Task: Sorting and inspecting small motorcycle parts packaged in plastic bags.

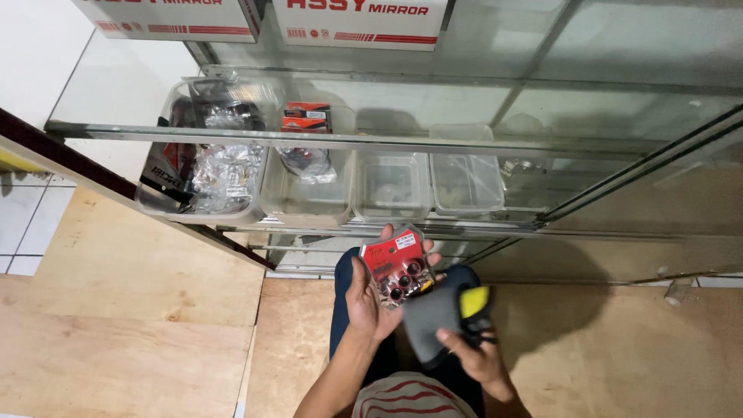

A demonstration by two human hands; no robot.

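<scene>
Held upright in the left hand [370, 298], a red blister pack [398, 265] of small round parts rests against the palm, thumb at its left edge and fingertips wrapped round its top and right edges. Right hand [474, 358] grips a grey cloth [431, 317] with a yellow patch, fingers closed round its lower end; the cloth's upper edge touches the pack's bottom corner. Both hands sit over the person's lap, just in front of a glass display case [619, 124]. Inside, on a glass shelf, stand four clear plastic tubs [391, 186] in a row, the left two holding bagged parts, the right two nearly bare. White cartons [360, 19] lie on top. Plywood floor [131, 340] lies open to the left and right of the knees.
</scene>
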